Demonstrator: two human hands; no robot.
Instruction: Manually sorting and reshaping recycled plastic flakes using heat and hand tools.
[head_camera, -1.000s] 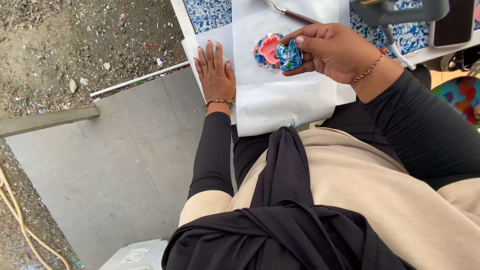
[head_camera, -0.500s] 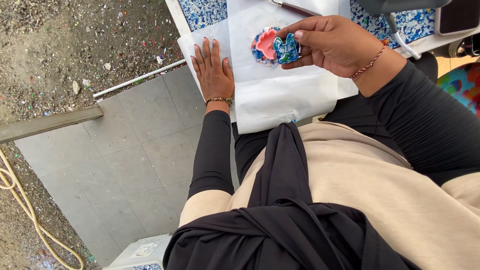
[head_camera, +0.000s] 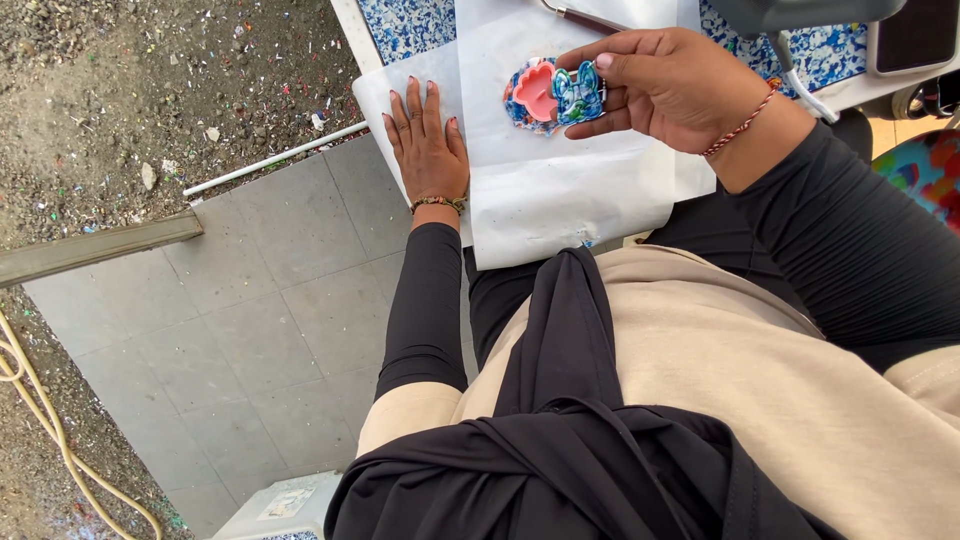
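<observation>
Our right hand (head_camera: 680, 90) pinches a small blue-green marbled piece (head_camera: 578, 92) between thumb and fingertips, holding it against the edge of a round multicoloured piece with a pink shell-like shape (head_camera: 530, 93) on it. Both sit over the white paper sheet (head_camera: 570, 190). Our left hand (head_camera: 428, 140) lies flat on that sheet's left part, fingers spread, pressing it down. The sheet covers a blue speckled worktop (head_camera: 405, 25) and hangs over its near edge. Left of the sheet, a thin white pipe (head_camera: 270, 160) lies at the edge of the grey tiled floor (head_camera: 250, 320).
</observation>
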